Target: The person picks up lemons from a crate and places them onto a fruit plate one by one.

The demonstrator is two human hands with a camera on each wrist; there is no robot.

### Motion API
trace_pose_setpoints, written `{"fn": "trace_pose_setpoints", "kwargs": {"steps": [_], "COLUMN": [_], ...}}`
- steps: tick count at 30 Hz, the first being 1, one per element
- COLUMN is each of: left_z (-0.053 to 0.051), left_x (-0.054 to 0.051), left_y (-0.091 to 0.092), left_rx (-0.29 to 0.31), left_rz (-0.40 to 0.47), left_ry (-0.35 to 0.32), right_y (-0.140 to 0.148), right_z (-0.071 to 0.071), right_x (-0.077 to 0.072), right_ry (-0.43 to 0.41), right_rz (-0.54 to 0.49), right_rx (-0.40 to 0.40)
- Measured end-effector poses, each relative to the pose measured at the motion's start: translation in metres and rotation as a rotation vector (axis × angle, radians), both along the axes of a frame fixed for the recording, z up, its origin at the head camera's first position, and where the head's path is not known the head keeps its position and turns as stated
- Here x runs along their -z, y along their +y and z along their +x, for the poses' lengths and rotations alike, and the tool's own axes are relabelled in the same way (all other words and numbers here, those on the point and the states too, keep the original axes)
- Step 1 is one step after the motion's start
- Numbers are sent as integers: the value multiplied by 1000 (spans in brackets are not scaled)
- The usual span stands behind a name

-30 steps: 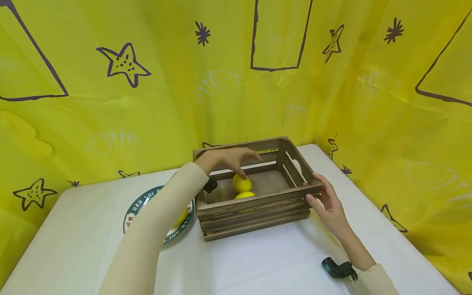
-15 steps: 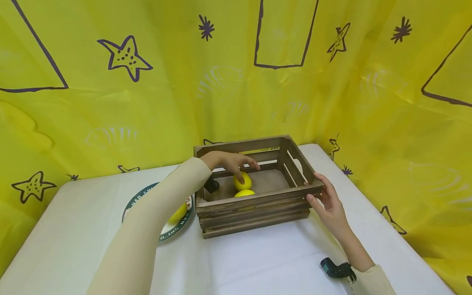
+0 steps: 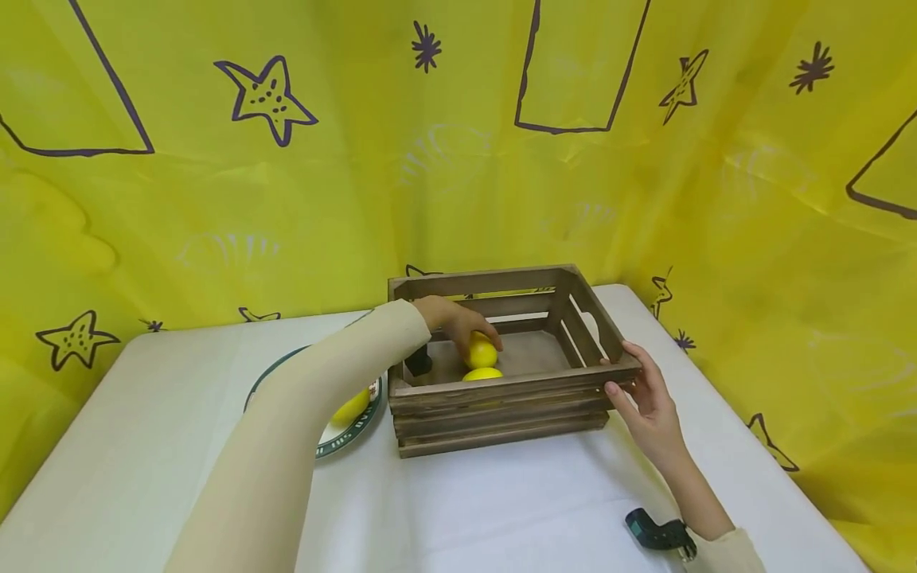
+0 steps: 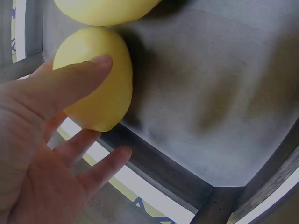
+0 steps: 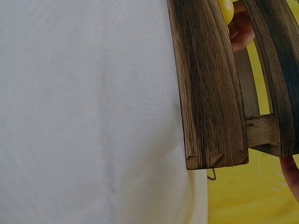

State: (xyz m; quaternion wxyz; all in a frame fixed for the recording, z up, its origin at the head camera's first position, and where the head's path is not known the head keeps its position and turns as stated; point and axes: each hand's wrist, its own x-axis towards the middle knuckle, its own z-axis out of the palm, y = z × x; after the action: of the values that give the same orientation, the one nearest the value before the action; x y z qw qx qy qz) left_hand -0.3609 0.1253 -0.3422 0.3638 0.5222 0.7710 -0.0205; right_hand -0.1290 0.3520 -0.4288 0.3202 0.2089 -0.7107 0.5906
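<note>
My left hand point(image 3: 458, 325) reaches into a brown slatted wooden crate point(image 3: 501, 406) and holds a yellow lemon point(image 3: 484, 352). In the left wrist view the thumb lies across the lemon point(image 4: 117, 86), with fingers behind and beneath it. A second lemon point(image 3: 483, 373) lies against it on the crate floor, partly hidden by the front wall. At the crate's front right corner my right hand point(image 3: 653, 418) grips the upper edge, its thumb on the front face. The right wrist view has the crate slats point(image 5: 210, 93) close up, with only a bit of that hand at the edge.
Left of the crate stands a green-rimmed plate point(image 3: 356, 430) bearing a yellow lemon point(image 3: 351, 410); my left sleeve point(image 3: 286, 422) covers much of it. A white cloth point(image 3: 466, 517) covers the table. Yellow patterned curtain point(image 3: 358, 199) hangs close behind and to the right.
My left hand has lowered into the crate, and its fingers have closed around the lemon. The right hand keeps its grip on the corner. The head view has shifted slightly.
</note>
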Motion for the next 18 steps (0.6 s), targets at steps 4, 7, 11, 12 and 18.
{"fn": "trace_pose_setpoints", "kwargs": {"steps": [4,7,11,12,18], "left_z": [2,3,5,6,7], "left_x": [0,1,-1,-2,-5], "left_y": [0,2,1,1,-1], "left_rx": [8,17,11,5,-27], "left_rz": [-59,-84,-100,-107,-122], "left_ry": [17,24,75,88,113], "right_y": [-1,-1,-1,-1,0], "right_z": [1,2,2,2,1], "right_x": [0,1,1,0,0], "right_ry": [-2,-7,-44,-46,-38], "right_rz": [-9,-6,1,2,31], "right_rx": [-3,8,45,43,36]}}
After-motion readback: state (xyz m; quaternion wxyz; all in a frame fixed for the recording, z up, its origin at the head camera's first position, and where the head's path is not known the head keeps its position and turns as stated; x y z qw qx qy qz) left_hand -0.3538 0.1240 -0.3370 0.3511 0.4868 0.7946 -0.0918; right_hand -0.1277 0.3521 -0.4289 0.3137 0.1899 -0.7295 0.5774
